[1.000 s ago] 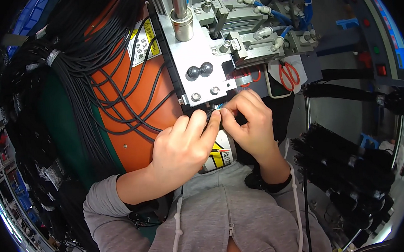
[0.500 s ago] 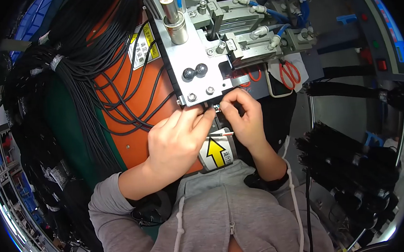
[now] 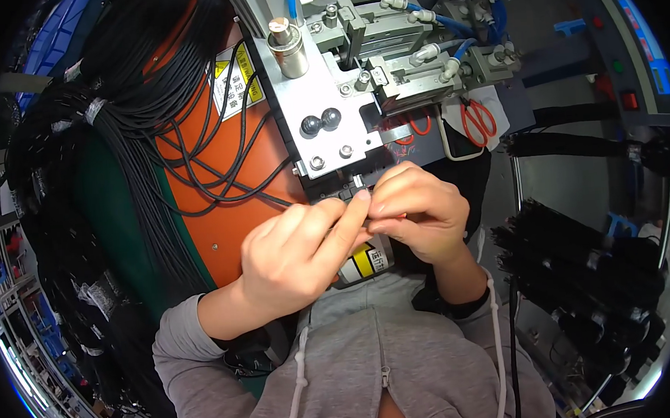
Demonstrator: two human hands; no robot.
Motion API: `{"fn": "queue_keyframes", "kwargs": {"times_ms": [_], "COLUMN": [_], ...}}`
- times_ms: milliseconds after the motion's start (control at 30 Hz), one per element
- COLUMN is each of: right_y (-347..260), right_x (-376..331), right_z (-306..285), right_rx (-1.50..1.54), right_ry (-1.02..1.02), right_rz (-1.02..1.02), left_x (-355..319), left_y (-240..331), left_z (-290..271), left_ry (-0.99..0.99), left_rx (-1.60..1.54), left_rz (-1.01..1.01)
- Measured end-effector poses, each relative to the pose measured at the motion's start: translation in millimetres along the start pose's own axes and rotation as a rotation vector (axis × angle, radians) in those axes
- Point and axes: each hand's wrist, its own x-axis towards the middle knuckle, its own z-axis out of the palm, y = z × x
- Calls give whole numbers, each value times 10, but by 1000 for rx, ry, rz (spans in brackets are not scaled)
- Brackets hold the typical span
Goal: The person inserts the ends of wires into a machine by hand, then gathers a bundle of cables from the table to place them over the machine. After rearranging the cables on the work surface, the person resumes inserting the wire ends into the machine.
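My left hand (image 3: 295,250) is closed, its thumb and index finger pinched together in front of the metal fixture (image 3: 319,86). A small silver connector (image 3: 359,182) pokes up at its fingertips, its lower part hidden by them. My right hand (image 3: 424,209) meets the left, fingers and thumb pinched, and a reddish bit of thin wire (image 3: 402,217) shows between them. The fingers hide most of what lies between the two hands. A black cable (image 3: 272,200) runs from the left toward my left hand.
Bundled black cables (image 3: 132,145) drape over the orange surface (image 3: 214,252) at left. Pneumatic clamps (image 3: 419,79) with blue hoses stand behind right. Red-handled scissors (image 3: 478,119) lie beside them. More black cable bundles (image 3: 580,269) hang at right, below a control panel (image 3: 628,64).
Both hands have drawn back slightly from the fixture toward me. My right hand has closed in against the left fingertips, and the hands now cover more of the yellow arrow label.
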Motion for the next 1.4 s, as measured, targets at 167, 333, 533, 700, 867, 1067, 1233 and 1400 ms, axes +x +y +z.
{"fn": "queue_keyframes", "kwargs": {"times_ms": [167,333,533,700,867,1067,1233,1400], "right_y": [0,-19,-32,-27,-130,-155,-39,12], "right_x": [-44,25,29,-15,58,77,-43,-10], "right_z": [199,133,83,109,81,-171,-219,-152], "right_rx": [-84,-367,-75,65,-485,-97,155,-144], "right_ry": [317,259,189,243,134,-73,36,56], "right_rz": [31,2,195,307,41,451,608,540], "left_x": [-44,-66,-43,-41,-62,-93,-94,-98], "left_y": [-46,-51,-46,-33,-28,-114,-44,-15], "left_z": [61,71,45,50,18,128,123,116], "left_ry": [29,63,59,25,-28,25,-13,-126], "left_rx": [-258,-271,-280,-250,-87,-93,-69,-5], "left_rz": [-83,-121,-80,-75,-23,60,63,22]}}
